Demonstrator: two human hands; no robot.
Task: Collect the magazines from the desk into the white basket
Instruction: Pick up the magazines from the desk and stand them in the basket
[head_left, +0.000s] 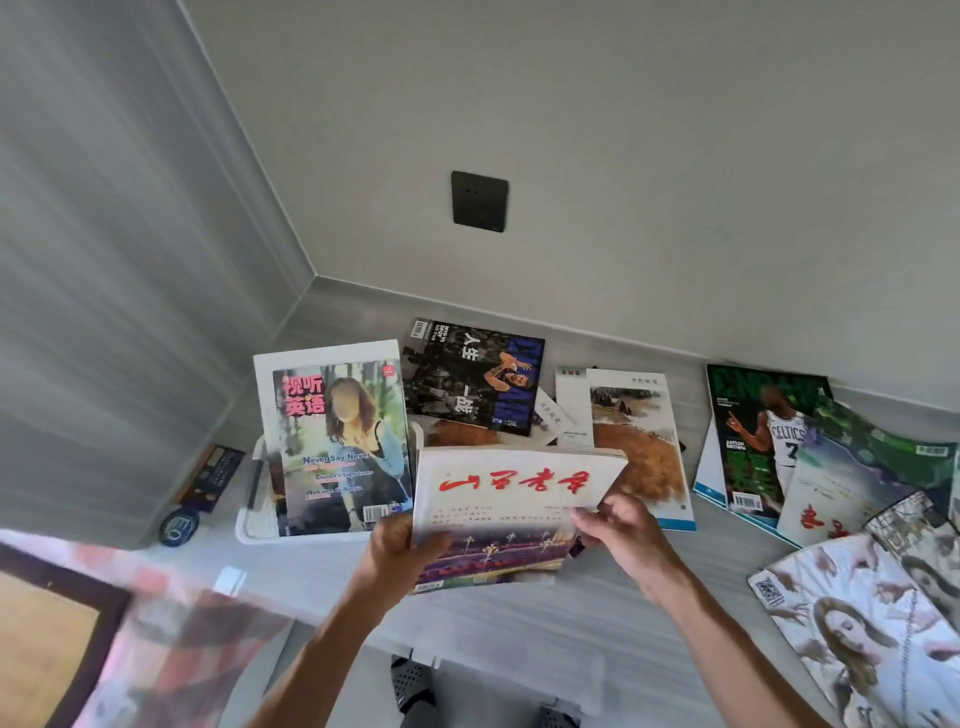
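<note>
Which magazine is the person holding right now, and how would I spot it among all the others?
Start at the white basket on the desk's left, where a magazine with pink characters stands. Just right of it, the left hand and right hand hold the white magazine by its lower corners. Only this one has big red brush-style characters on a white cover above a night-lights photo.
</note>
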